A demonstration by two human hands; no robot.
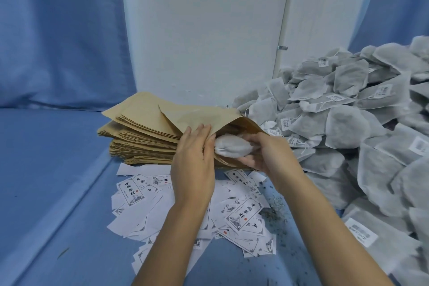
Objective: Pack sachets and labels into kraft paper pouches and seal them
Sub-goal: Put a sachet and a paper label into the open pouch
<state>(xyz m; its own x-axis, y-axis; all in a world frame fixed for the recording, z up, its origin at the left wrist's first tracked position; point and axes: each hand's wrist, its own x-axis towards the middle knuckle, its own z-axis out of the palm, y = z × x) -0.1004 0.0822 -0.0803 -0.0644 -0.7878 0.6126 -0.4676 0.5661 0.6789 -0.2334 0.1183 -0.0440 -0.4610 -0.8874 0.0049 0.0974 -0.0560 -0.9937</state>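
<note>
A kraft paper pouch (199,115) lies on top of a stack of flat pouches (139,144), its mouth facing me and held apart. My left hand (193,160) holds the near edge of the mouth, fingers straight against the paper. My right hand (264,153) grips a white sachet (232,147) that sits partly inside the mouth. White printed labels (243,213) are scattered on the blue cloth in front of the stack, under my forearms.
A large heap of grey-white sachets (348,123) with barcode tags fills the right side. Blue cloth (58,169) covers the surface and the left wall. A white panel (204,30) stands behind. Dark herb crumbs (274,213) lie among the labels.
</note>
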